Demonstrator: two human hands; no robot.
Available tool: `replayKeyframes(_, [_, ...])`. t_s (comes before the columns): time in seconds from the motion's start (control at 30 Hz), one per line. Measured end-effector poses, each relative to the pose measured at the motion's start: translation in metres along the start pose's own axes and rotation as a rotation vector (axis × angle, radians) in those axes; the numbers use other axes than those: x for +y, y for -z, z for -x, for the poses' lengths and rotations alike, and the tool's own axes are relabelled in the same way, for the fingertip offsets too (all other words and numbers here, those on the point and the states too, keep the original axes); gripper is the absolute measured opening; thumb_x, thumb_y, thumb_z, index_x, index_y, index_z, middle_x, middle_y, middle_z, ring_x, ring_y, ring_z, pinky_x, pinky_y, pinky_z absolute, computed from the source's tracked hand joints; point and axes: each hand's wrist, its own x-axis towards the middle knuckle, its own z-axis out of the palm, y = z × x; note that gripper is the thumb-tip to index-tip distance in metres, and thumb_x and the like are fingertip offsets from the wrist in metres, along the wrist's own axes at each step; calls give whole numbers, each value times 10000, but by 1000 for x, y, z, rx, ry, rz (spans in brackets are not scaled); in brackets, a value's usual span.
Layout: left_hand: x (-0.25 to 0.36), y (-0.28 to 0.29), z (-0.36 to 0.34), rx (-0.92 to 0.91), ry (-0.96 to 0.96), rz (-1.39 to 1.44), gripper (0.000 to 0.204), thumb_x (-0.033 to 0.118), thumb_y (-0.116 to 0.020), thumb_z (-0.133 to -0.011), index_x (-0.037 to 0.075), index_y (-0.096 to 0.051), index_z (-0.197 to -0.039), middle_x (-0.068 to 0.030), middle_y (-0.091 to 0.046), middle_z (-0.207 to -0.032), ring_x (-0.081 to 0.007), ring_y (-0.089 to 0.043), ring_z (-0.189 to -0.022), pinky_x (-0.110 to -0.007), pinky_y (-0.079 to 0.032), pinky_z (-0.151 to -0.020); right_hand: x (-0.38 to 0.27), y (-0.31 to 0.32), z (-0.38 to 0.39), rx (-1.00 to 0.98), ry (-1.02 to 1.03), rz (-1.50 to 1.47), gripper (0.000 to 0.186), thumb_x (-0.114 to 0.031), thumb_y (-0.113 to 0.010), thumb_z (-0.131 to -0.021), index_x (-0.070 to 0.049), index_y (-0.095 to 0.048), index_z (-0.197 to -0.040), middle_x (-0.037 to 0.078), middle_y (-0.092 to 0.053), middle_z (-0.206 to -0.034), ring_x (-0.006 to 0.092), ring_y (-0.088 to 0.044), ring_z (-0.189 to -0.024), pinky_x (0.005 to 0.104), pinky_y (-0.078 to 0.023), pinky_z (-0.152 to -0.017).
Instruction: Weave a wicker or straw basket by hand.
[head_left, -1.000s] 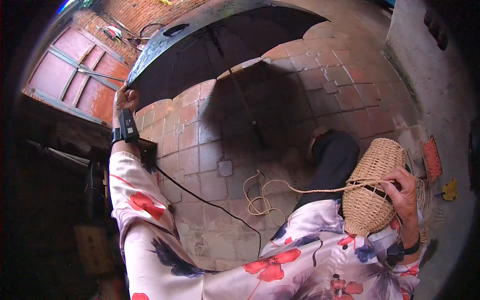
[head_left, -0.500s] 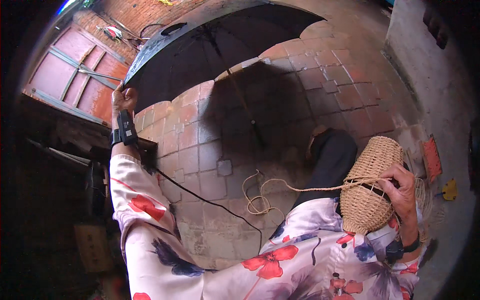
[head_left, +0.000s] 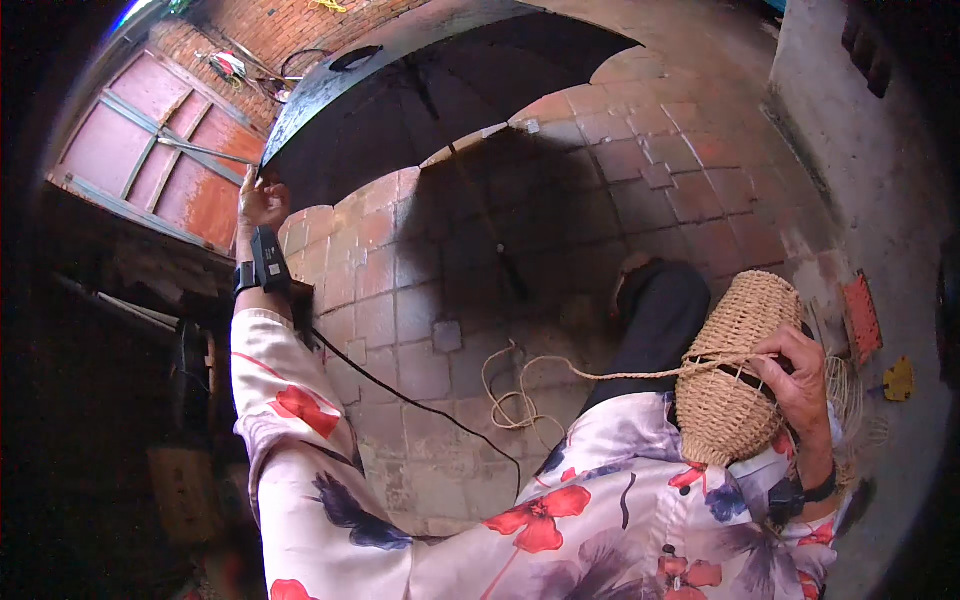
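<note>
A large black umbrella point(head_left: 350, 140) stands opened out at the upper left, its shaft slanting down toward the paving. My left hand point(head_left: 262, 203), arm stretched far out, is closed on the umbrella's near left rim. On my lap leans a narrow-waisted woven straw basket point(head_left: 745, 315). My right hand point(head_left: 797, 372) is closed at the basket's middle, pinching the straw rope point(head_left: 640, 375) against an open gap in the weave. The rope's loose end trails left in loops beside my leg. Part of the right fingers is hidden from view.
Damp brick paving point(head_left: 400, 320) spreads ahead. A black cable point(head_left: 420, 408) runs from my left arm toward my body. A pink metal door point(head_left: 150, 150) stands at the left, a grey wall point(head_left: 850, 150) at the right. A red brick point(head_left: 862, 315) and straw strands lie by the wall.
My left hand has moved slightly to the right, and the umbrella's left rim has shifted with it. The right hand and basket are nearly unchanged.
</note>
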Motion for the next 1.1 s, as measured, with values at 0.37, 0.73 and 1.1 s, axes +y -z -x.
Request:
replayKeyframes(0.37, [-96,-39,52,337,-305,-237,189,217,-625,-875,59,-581,-969,-23,-548,-804,-103,-491,-597,-231,-459,-541,3,0,2,21,34,-51,93,-62,-665,-755,5,-614,-793,74,-571,-723,161,-545,-658,278,-415,-600])
replayKeyframes(0.73, [-367,-314,258,-700,-416,-790,318,111,-640,-829,28,-616,-1135,-101,-602,-1072,-171,-610,-794,-292,-483,-648,-19,12,11,92,158,-181,81,-67,-654,-784,-9,-616,-826,63,-580,-720,149,-538,-644,265,-418,-603])
replayKeyframes(1.1, [-386,-328,282,-805,-263,-747,207,152,-549,-944,-7,-613,-1061,-138,-657,-893,-219,-654,-786,-332,-506,-704,-26,21,24,153,277,-44,155,-50,-642,-774,-21,-630,-925,90,-611,-818,177,-558,-686,290,-442,-626])
